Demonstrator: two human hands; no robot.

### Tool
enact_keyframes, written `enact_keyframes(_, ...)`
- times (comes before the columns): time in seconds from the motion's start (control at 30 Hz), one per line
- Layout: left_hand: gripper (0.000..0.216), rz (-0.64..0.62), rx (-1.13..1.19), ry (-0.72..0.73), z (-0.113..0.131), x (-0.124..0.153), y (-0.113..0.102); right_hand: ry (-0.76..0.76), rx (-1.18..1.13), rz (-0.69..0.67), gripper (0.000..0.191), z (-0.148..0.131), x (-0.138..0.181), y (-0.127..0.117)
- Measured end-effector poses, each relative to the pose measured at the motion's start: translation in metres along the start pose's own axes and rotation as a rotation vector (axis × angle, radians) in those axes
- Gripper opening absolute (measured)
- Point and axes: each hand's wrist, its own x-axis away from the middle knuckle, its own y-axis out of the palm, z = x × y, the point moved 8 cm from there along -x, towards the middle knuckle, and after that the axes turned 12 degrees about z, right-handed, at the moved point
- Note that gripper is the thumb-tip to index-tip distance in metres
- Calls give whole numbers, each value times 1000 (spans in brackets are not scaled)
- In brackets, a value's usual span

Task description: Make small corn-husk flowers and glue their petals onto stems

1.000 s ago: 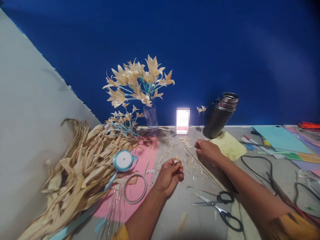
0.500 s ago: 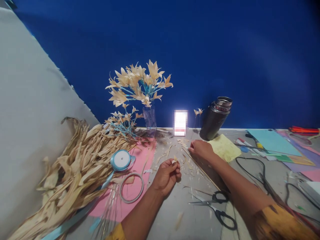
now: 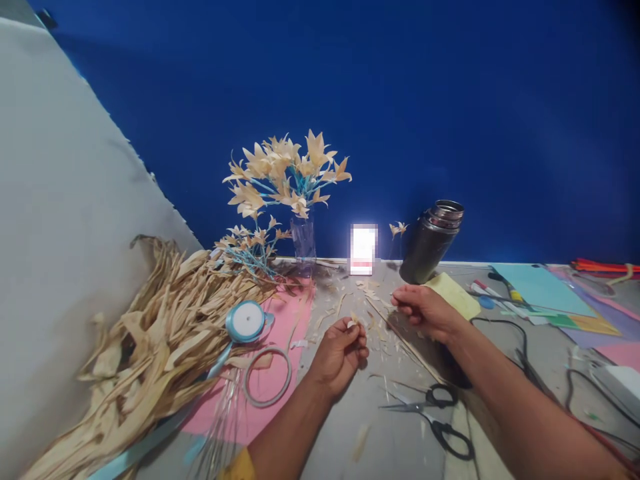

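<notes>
Where the left hand (image 3: 341, 347) curls in near the middle of the table (image 3: 370, 427), pinches a small pale husk piece (image 3: 353, 321) between thumb and fingertips, the other fingers folded toward the palm. Hovers just above the tabletop, amid scattered husk scraps (image 3: 373, 293). A little farther back and to the right, right hand (image 3: 425, 308) with fingers drawn together, seemingly closed on the end of a thin stick (image 3: 407, 343); cannot tell for sure whether the stick is gripped or only touched. Runs slanting from that hand toward the near edge, under the forearm.

Just before the stick's near end, black-handled scissors (image 3: 433, 413), blades apart, flat on the table. Left of the left hand, a tape ring (image 3: 267, 377) lying on a pink sheet (image 3: 280, 333), and just beyond it a spool of light blue ribbon (image 3: 246, 321), its loose end trailing toward the near left corner. Along the left edge, a big heap of dry husks (image 3: 150, 333). At the far edge, a clear vase (image 3: 303, 243) of husk flowers (image 3: 285, 173) on blue stems, more such flowers lying beside it, then a bright lit phone (image 3: 363, 249) standing upright, then a dark metal flask (image 3: 431, 241). Right of the flask, a yellow sheet (image 3: 453, 292) close behind the right hand; farther toward the right edge, markers (image 3: 487, 288), coloured paper sheets (image 3: 543, 288) and black cables (image 3: 525, 347).
</notes>
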Motion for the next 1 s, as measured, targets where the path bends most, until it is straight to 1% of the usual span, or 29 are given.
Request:
enact_keyframes(0.03,38,-9,-6,-5,-1,1,1,-8,13,5,37,0,3,-1)
enact_keyframes(0.1,37,-21,-26,-24,-4,2,1,-18,77,22,29,4,3,-2)
enact_keyframes(0.2,38,-8,-42,-45,-7,1,-1,-27,246,50,17,14,-7,-1)
enact_keyframes(0.3,39,11,-38,-31,-6,0,-3,-92,416,23,18,18,-13,6)
enact_keyframes(0.43,37,18,-42,-14,-3,-2,-4,-239,563,-49,21,9,-7,19)
enact_keyframes(0.5,37,21,-44,-2,-2,-3,-5,-287,616,-64,24,6,-3,24)
enact_keyframes(0.63,37,28,-44,-2,-3,-5,-7,-324,686,-66,28,4,-3,29)
enact_keyframes(0.77,40,42,-38,-17,-5,-7,-8,-318,717,-55,30,8,-8,31)
enact_keyframes(1.0,41,45,-19,-29,-4,-8,-9,-295,721,-44,24,12,-11,27)
